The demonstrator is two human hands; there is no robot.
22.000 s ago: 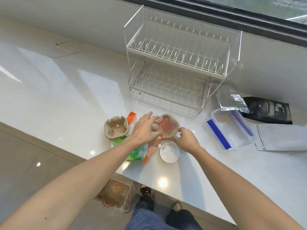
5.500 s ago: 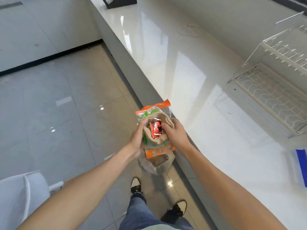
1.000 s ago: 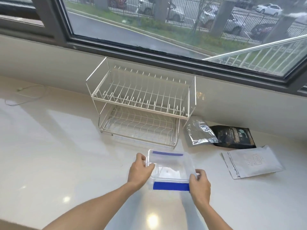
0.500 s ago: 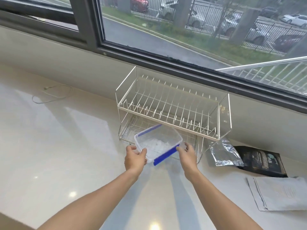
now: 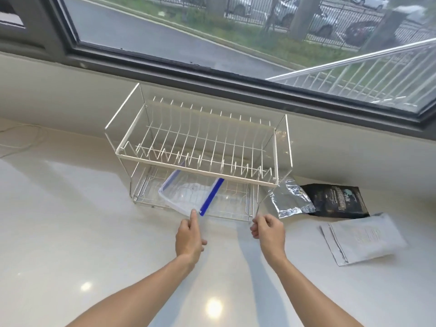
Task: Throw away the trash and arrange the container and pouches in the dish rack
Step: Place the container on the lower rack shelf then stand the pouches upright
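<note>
- A thin white cord lies loose on the pale countertop at the far left, close under the wall.
- The white wire dish rack stands against the wall below the window; it has two tiers, and the upper one holds nothing.
- On the lower tier sits the clear plastic container with blue clips on its lid, set at an angle, its near corner jutting a little past the rack's front edge.
- The left hand is just in front of that corner, forefinger stretched out so its tip touches or nearly touches the container by the blue clip; from here I can't quite tell which. The other fingers are curled in, gripping nothing.
- The right hand hangs near the rack's front right foot, fingers loosely curled and empty, clear of the wire.
- Right of the rack three pouches lie flat on the counter: a crinkled silver pouch just beside the rack's leg, a black pouch with pale print partly under the silver one's edge, and a larger white pouch nearer the counter's front.
</note>
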